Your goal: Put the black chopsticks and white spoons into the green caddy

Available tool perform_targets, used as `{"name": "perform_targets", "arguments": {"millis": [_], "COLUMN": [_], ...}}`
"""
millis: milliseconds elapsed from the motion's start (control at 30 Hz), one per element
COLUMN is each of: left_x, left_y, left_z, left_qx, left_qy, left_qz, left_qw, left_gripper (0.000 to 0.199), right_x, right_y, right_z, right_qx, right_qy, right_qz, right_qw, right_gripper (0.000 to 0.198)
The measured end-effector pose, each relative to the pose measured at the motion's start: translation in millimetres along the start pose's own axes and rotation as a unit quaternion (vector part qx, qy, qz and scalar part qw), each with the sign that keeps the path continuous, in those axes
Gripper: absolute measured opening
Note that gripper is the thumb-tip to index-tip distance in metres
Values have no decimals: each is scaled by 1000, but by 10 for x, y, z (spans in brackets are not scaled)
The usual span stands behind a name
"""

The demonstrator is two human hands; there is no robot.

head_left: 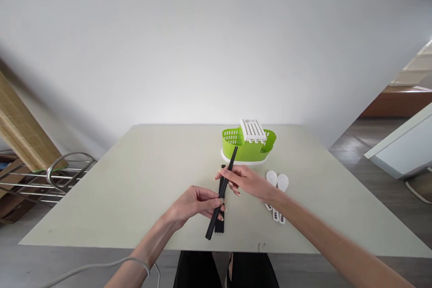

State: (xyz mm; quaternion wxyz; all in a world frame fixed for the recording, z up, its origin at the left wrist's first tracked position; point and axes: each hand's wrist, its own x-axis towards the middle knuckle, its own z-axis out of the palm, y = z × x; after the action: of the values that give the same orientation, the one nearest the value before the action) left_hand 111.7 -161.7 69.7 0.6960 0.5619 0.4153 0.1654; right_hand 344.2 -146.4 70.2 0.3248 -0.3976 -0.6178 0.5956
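Black chopsticks (pixel 213 224) are held together at a slant above the table, thin ends toward the far side. My left hand (pixel 199 204) pinches them near their thick lower end. Higher up, the fingers of my right hand (pixel 245 180) are closed on the same chopsticks. Beneath them, more black chopsticks (pixel 219 227) lie on the table, partly covered by my hands. A green utensil basket (pixel 248 150) with a white slotted top (pixel 253 130) and white base stands just beyond the held tips. White spoons (pixel 282 183) lie beside my right forearm, which hides part of them.
The pale table (pixel 135 175) meets a white wall at its far edge. A metal rack (pixel 67 180) and a rolled bamboo mat (pixel 27 121) are at the left. A grey cable (pixel 97 265) crosses my left wrist. A white panel (pixel 405 144) stands at the right.
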Motion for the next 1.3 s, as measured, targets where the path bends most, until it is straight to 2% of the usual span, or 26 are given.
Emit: {"name": "perform_targets", "arguments": {"millis": [200, 333, 500, 633, 767, 867, 933, 1000, 1133, 1200, 1300], "left_x": [-11, -22, -12, 16, 51, 86, 120, 165, 247, 263, 253], "left_y": [29, 46, -49, -154, -250, -380, -505, -640, -833, -868, -870], "left_z": [0, -40, -124, -202, -271, -345, -422, -516, -670, -701, -701], "left_qx": [12, 25, 47, 52, 75, 132, 157, 165, 151, 149, 160], "left_qy": [10, 34, 63, 79, 78, 65, 77, 115, 221, 245, 242], "left_qz": [5, 8, 27, 52, 101, 103, 95, 95, 105, 112, 116], "left_qw": [1000, 999, 997, 994, 989, 984, 980, 975, 958, 951, 950], "left_gripper": [45, 41, 40, 40, 41, 44, 45, 47, 54, 55, 55], "right_x": [4, 39, 103, 150, 156, 122, 103, 110, 246, 371, 594], "right_y": [-17, -53, -121, -187, -361, -606, -799, -979, -1211, -1240, -1170], "right_z": [12, 16, 2, 9, -26, -159, -302, -473, -823, -976, -1163], "right_qx": [-8, -20, -34, -53, -99, -148, -171, -193, -282, -331, -385], "right_qy": [12, 59, 134, 140, 140, 160, 195, 248, 374, 406, 410], "right_qz": [6, 10, -11, -32, -61, -84, -102, -145, -222, -229, -205], "right_qw": [1000, 998, 990, 988, 983, 972, 960, 938, 855, 820, 801], "right_gripper": [59, 56, 53, 51, 51, 51, 52, 51, 46, 42, 37]}}
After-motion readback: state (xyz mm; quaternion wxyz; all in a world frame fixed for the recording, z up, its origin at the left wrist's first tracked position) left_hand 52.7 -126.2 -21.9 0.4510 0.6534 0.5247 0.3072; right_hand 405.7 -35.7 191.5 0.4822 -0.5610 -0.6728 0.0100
